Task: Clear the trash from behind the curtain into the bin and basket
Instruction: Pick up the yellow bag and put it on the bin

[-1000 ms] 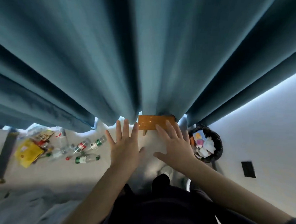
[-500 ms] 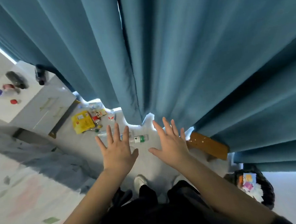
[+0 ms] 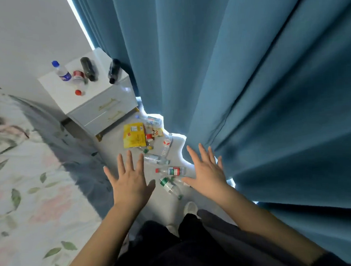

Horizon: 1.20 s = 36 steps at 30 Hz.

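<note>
**Left hand (image 3: 128, 183) and right hand (image 3: 208, 171) spread open over the trash (image 3: 150, 137) at the foot of the curtain (image 3: 249, 88)**

Both hands are held out palm down with the fingers straight and fanned apart, and neither holds anything. The left hand hovers over the floor (image 3: 110, 145) between the bed (image 3: 31, 191) and the scattered bottles. The right hand is just beside the curtain's lower edge; whether its fingers touch the cloth cannot be told.

The trash lies on the floor along the hem of the blue curtain. Farthest off is a yellow packet (image 3: 134, 136), with a small snack wrapper (image 3: 157, 132) just beside it and a red-marked bottle (image 3: 166, 143) near the hem. Closer in lies a clear bottle (image 3: 155, 159). Between the two hands are a bottle with a red, white and green label (image 3: 172, 171) and a green-labelled bottle (image 3: 169, 186), all on their sides.

A white bedside cabinet (image 3: 101, 90) stands against the wall beside the curtain. On its top are a blue-capped bottle (image 3: 61, 73), a red-capped bottle (image 3: 79, 87) and two dark bottles (image 3: 89, 69). One white shoe (image 3: 190, 207) shows below the hands.
</note>
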{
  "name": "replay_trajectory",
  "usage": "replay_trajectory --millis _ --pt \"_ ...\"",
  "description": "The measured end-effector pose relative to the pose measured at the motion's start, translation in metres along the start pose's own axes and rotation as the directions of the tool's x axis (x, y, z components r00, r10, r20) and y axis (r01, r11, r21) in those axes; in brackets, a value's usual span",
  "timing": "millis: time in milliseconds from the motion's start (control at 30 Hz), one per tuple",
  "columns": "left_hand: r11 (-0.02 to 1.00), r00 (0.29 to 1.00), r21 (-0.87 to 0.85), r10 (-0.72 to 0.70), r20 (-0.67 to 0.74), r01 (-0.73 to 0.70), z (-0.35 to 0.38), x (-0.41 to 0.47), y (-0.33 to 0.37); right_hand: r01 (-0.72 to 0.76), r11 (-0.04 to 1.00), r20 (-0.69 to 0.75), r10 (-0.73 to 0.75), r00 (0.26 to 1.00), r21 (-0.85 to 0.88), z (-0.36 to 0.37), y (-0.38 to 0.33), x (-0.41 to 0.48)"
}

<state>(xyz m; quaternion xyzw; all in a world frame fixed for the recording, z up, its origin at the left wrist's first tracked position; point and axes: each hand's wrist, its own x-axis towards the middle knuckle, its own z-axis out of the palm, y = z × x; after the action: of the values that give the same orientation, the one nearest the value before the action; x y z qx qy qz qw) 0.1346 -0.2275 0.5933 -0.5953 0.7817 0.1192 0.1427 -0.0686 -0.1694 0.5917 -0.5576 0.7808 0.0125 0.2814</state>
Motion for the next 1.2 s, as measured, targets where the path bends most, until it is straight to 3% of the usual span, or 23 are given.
replay_trajectory --millis 167,367,633,767,900,1200 --pt "0.995 0.996 -0.049 -0.083 0.041 0.085 -0.005 0.074 -0.041 0.085 0.993 0.08 -0.078 0.994 -0.086 -0.013 -0.034 0.093" --pt "0.996 0.983 -0.087 -0.018 0.185 0.034 0.017 0.221 -0.098 0.021 0.993 0.145 -0.004 0.989 -0.116 0.017 -0.081 0.241" --pt "0.991 0.931 0.055 0.097 0.353 -0.124 0.144 0.45 -0.157 -0.342 0.939 0.25 0.323 0.913 0.038 0.16 -0.095 0.456" --pt "0.998 0.919 -0.067 0.01 0.394 0.017 0.228 0.54 -0.159 -0.442 0.893 0.301 0.399 0.866 0.09 0.238 -0.077 0.547" --pt "0.943 0.877 -0.207 -0.141 0.46 0.26 0.32 0.612 -0.168 -0.499 0.86 0.34 0.441 0.83 0.104 0.308 -0.05 0.628" --pt "0.717 0.758 -0.367 -0.344 0.554 0.593 0.459 0.703 -0.197 -0.405 0.914 0.272 0.387 0.881 0.01 0.439 -0.014 0.72"
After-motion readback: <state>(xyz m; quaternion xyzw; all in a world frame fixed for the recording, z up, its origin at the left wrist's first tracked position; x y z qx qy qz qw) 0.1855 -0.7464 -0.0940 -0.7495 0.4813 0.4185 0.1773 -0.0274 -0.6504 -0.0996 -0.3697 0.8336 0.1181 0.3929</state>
